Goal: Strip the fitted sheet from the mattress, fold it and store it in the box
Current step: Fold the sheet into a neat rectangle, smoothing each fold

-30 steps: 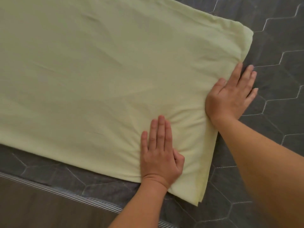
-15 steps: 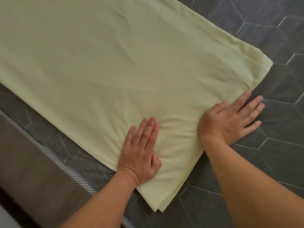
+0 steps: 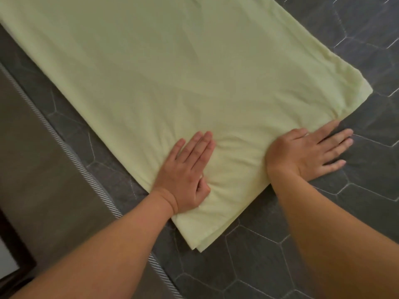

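Observation:
The pale yellow-green fitted sheet (image 3: 172, 83) lies folded in several layers, spread flat on the dark grey mattress (image 3: 356, 201) with its hexagon quilting. My left hand (image 3: 187, 171) rests palm down on the sheet near its nearest corner, fingers straight and close together. My right hand (image 3: 308, 149) lies flat across the sheet's right-hand edge, heel on the cloth and spread fingers on the bare mattress. Small wrinkles bunch between the two hands. Neither hand grips the cloth. No box is in view.
The mattress edge with striped piping (image 3: 86, 169) runs diagonally at the left. Beyond it the mattress side drops away (image 3: 32, 158). A dark frame around something white (image 3: 13, 262) shows at the lower left corner.
The view has swung, so the sheet now lies more diagonally. Both hands stay pressed flat on the sheet's near end; the right hand's fingers reach further onto the mattress.

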